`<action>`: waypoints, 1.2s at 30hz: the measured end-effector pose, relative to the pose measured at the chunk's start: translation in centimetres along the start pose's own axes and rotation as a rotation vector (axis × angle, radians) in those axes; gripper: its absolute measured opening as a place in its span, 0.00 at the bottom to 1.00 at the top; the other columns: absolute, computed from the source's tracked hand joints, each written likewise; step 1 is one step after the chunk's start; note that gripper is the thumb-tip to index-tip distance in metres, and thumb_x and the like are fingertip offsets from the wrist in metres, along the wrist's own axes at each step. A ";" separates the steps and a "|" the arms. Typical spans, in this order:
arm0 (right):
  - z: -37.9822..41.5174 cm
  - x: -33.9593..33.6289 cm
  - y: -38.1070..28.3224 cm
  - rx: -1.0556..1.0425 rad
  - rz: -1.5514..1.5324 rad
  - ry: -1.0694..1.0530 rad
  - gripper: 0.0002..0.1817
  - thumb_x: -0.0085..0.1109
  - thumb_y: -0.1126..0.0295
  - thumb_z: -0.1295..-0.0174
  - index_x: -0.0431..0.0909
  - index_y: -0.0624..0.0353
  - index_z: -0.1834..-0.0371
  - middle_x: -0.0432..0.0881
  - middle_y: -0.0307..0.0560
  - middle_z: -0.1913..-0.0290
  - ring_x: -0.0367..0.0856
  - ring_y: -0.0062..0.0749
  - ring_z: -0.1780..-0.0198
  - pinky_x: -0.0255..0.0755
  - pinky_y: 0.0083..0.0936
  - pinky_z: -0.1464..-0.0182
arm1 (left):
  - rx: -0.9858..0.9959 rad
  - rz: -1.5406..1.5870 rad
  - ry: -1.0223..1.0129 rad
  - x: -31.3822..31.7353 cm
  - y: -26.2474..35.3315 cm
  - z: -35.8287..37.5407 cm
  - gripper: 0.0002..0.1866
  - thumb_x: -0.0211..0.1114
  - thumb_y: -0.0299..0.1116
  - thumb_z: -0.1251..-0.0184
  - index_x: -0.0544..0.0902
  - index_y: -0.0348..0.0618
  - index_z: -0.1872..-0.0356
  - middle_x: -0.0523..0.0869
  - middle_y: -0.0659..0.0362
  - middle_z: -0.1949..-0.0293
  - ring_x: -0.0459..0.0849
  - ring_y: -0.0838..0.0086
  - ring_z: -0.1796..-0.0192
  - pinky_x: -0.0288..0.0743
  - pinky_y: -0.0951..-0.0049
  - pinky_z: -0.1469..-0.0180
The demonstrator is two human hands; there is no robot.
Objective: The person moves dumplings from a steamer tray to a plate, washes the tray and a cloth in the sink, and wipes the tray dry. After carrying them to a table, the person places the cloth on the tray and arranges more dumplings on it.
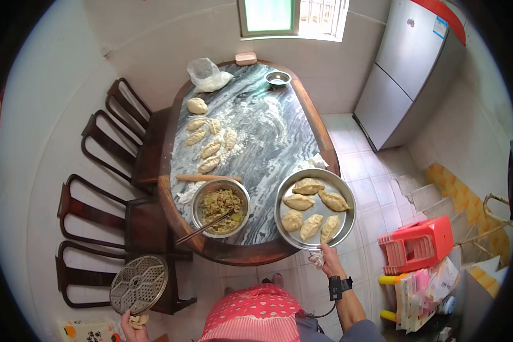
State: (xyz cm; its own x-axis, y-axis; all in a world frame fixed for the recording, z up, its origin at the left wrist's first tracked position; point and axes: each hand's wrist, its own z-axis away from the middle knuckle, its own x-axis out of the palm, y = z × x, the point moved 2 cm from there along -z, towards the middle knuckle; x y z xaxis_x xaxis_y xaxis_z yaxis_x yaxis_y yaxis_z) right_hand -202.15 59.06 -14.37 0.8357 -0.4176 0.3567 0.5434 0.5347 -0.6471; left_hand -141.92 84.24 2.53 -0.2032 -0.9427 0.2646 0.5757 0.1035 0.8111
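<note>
My right hand grips the near rim of a round metal pan, its fingers whitish with flour or cloth. Several plump dumplings lie apart in the pan, which overlaps the table's right front edge. At the lower left, my left hand is closed at the near edge of a round perforated steamer rack, held out over a chair. Something pale and lumpy shows at those fingers; I cannot make out what it is.
On the marble table are a bowl of filling with chopsticks, a rolling pin, floured dumplings, dough, a flour bag and a small bowl. Chairs line the left; red stools stand right.
</note>
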 end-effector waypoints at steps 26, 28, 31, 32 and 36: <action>16.2 29.4 0.6 -0.310 -0.240 -0.217 0.32 0.53 0.76 0.45 0.62 0.64 0.33 0.76 0.54 0.41 0.80 0.45 0.45 0.75 0.44 0.42 | -0.108 -0.034 -0.745 17.0 7.3 -18.1 0.32 0.53 0.14 0.39 0.63 0.41 0.31 0.73 0.50 0.37 0.74 0.61 0.36 0.70 0.61 0.34; 14.7 34.3 -0.7 -0.292 0.028 -0.278 0.34 0.53 0.78 0.45 0.60 0.66 0.30 0.76 0.54 0.41 0.79 0.40 0.44 0.74 0.35 0.40 | -0.112 -0.032 -0.745 19.1 6.6 -18.2 0.32 0.54 0.13 0.40 0.64 0.40 0.32 0.74 0.49 0.37 0.75 0.60 0.37 0.70 0.61 0.34; 11.3 43.6 -0.2 -0.394 0.233 -0.386 0.30 0.51 0.80 0.41 0.62 0.66 0.31 0.76 0.50 0.42 0.79 0.29 0.46 0.74 0.25 0.44 | -0.127 -0.034 -0.762 21.8 5.5 -17.7 0.32 0.56 0.13 0.42 0.65 0.40 0.33 0.76 0.49 0.39 0.77 0.59 0.38 0.73 0.59 0.35; 10.5 46.6 0.2 -0.461 0.389 -0.427 0.29 0.51 0.79 0.39 0.63 0.66 0.31 0.76 0.48 0.44 0.78 0.28 0.46 0.73 0.24 0.43 | -0.148 -0.030 -0.764 22.6 5.8 -16.8 0.31 0.57 0.13 0.42 0.66 0.40 0.34 0.77 0.49 0.40 0.79 0.59 0.40 0.75 0.58 0.37; 6.4 57.1 2.9 -1.174 1.252 -0.382 0.30 0.52 0.69 0.35 0.58 0.63 0.30 0.59 0.61 0.29 0.54 0.58 0.27 0.46 0.53 0.27 | -0.155 0.019 -0.878 26.2 6.5 -14.2 0.30 0.58 0.13 0.42 0.68 0.39 0.35 0.79 0.48 0.43 0.81 0.60 0.43 0.77 0.61 0.40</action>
State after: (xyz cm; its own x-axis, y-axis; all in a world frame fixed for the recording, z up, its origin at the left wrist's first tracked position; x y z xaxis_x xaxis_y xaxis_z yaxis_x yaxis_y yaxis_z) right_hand -152.30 41.45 8.40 0.7323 0.0656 -0.6778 -0.5782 -0.4658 -0.6698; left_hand -132.32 55.71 7.33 -0.6896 -0.3521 0.6329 0.6726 0.0127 0.7399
